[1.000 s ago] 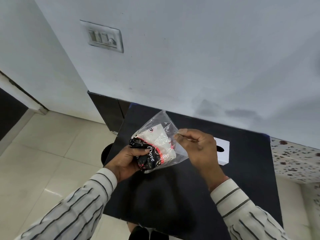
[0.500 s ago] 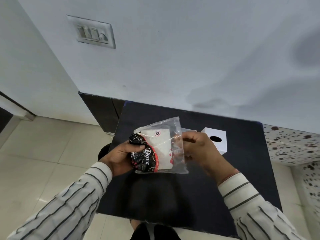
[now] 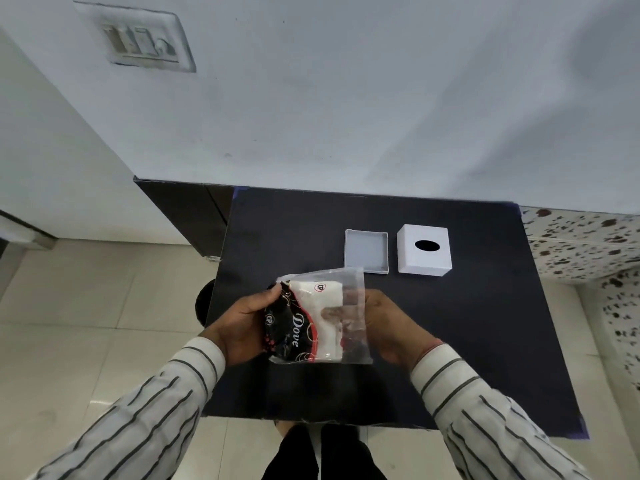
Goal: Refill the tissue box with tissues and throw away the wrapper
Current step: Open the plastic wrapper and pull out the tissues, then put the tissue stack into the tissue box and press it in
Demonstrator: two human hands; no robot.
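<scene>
I hold a tissue pack [image 3: 317, 318] above the black table [image 3: 450, 341]: a clear plastic wrapper with black and red "Dove" print and white tissues inside. My left hand [image 3: 244, 327] grips its printed left end. My right hand [image 3: 384, 327] holds the clear right end, with fingers showing through the plastic. Farther back on the table sits the white tissue box top [image 3: 424, 250] with a dark oval slot, and to its left the open, shallow box base [image 3: 366, 250].
A white wall with a switch plate [image 3: 138, 39] rises behind the table. A dark cabinet [image 3: 183, 213] stands at the back left, tiled floor [image 3: 86, 323] lies to the left, and a speckled counter [image 3: 585, 244] adjoins the right edge.
The pack has come lower and closer to me, turned flatter. My right hand went from pinching the wrapper's top edge to gripping its right end. The view tilted down, showing both box parts.
</scene>
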